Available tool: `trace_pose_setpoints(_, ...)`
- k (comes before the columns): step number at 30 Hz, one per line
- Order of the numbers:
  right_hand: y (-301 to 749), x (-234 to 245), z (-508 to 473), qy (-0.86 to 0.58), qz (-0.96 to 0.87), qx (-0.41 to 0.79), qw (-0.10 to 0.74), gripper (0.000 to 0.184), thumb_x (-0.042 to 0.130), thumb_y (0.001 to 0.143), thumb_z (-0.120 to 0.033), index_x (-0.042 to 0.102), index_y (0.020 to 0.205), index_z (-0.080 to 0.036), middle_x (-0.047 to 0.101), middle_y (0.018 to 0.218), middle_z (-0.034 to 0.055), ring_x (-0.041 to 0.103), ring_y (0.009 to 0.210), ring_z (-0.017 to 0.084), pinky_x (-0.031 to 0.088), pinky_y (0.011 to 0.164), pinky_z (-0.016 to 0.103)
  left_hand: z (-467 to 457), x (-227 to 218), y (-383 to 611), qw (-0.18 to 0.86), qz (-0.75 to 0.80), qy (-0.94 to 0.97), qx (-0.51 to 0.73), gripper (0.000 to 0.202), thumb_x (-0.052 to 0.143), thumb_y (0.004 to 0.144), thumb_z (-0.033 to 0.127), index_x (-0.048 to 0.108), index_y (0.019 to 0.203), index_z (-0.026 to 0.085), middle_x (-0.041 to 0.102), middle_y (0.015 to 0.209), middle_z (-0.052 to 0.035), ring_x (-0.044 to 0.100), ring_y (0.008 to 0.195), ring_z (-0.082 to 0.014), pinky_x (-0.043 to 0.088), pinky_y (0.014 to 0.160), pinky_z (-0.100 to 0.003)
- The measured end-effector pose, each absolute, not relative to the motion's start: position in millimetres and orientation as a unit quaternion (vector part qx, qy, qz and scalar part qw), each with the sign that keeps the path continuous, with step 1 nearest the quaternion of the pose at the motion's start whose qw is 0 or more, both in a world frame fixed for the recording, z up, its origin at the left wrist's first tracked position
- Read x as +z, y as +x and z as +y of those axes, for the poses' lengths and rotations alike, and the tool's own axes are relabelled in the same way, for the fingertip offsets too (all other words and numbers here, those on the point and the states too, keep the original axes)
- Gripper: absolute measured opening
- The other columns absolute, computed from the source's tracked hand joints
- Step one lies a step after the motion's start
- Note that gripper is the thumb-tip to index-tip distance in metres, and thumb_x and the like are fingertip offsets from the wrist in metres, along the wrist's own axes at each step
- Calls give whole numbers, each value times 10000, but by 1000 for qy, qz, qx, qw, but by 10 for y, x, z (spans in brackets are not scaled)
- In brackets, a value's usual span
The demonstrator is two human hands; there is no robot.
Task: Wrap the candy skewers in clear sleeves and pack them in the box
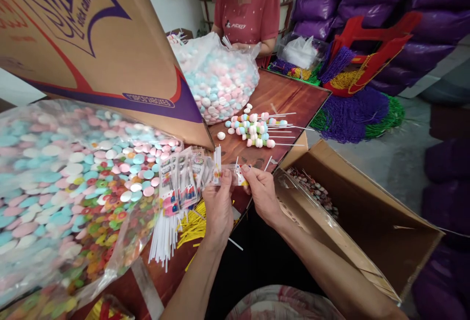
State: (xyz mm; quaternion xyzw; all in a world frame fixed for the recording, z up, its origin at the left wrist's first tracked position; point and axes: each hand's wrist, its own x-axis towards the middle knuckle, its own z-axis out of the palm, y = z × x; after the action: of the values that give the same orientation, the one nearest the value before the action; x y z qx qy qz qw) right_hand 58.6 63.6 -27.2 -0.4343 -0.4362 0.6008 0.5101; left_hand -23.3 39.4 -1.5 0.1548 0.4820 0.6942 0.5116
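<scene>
A small clear plastic wrapper with coloured print is stretched between my two hands above the table's near edge. My left hand pinches one end of it between thumb and fingers. Closed on the printed end is my right hand. Just left of them lie stacked printed candy bags, white sticks and yellow twist ties. Beyond my hands, marshmallow skewers are piled with their sticks pointing right. What my fingers cover inside the wrapper is hidden.
A large bag of marshmallows and gummy rings fills the left. A tall cardboard box stands behind it. Another marshmallow bag sits before a person in a red shirt. An open carton is at right, near beads.
</scene>
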Motion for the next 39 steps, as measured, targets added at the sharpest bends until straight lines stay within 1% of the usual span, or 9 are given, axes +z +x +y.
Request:
trace_pose_setpoints(3,612,-282,646,-417,-415,627,511,537,605,855,-625,527,558,-184,487,534,-23,381,498,91,285,483,240,376,-2,-255,537,469,162,682,308,899,604,322,743,784,128,735,820,-32,666,741,-123,535,734,-240)
trace_pose_setpoints(8,709,-221,670,-390,-364,671,516,639,463,859,-757,595,614,-182,491,523,-13,370,467,95,264,448,248,374,0,-293,549,468,97,686,249,905,589,237,724,721,129,720,752,-9,653,699,-94,522,708,-208)
trace_pose_setpoints(11,775,-195,660,-383,-357,680,514,552,542,851,-702,638,694,-182,487,537,-21,390,486,101,275,463,249,380,-9,-295,555,467,80,683,243,904,592,226,721,723,132,716,740,-1,648,684,-87,521,704,-207)
trace_pose_setpoints(16,798,-166,619,-368,-380,687,498,364,737,781,-502,610,666,-181,461,573,-46,361,518,84,264,502,242,377,-13,-271,554,465,90,685,247,902,603,256,718,713,133,720,762,-4,652,708,-87,520,714,-205)
trace_pose_setpoints(22,735,-168,613,-383,-408,650,514,337,784,738,-409,577,612,-174,458,573,-55,340,544,80,249,524,242,324,-44,-259,548,470,155,674,306,897,615,334,748,801,142,732,847,-23,659,788,-103,521,765,-217)
trace_pose_setpoints(26,693,-209,596,-398,-413,641,509,357,782,736,-417,551,607,-177,464,588,-55,345,560,84,270,530,237,291,-106,-263,534,489,187,663,271,902,599,304,752,754,140,722,801,-21,653,790,-105,515,806,-220)
trace_pose_setpoints(32,641,-244,549,-389,-430,639,505,424,720,820,-452,502,582,-178,426,541,-60,351,540,81,273,527,235,321,-61,-235,534,467,133,692,317,926,539,313,681,632,135,661,677,10,592,642,-74,489,659,-190)
trace_pose_setpoints(36,667,-265,571,-361,-382,681,510,458,582,901,-551,571,644,-173,487,594,-38,355,484,73,279,474,234,341,-8,-217,559,451,117,686,316,908,579,336,663,628,142,643,654,12,575,621,-77,484,633,-198)
trace_pose_setpoints(39,712,-217,583,-354,-369,682,524,404,611,886,-533,616,696,-176,481,591,-44,363,485,77,296,467,228,335,-22,-193,562,467,135,669,305,882,623,376,693,698,149,664,707,0,585,654,-88,482,643,-209)
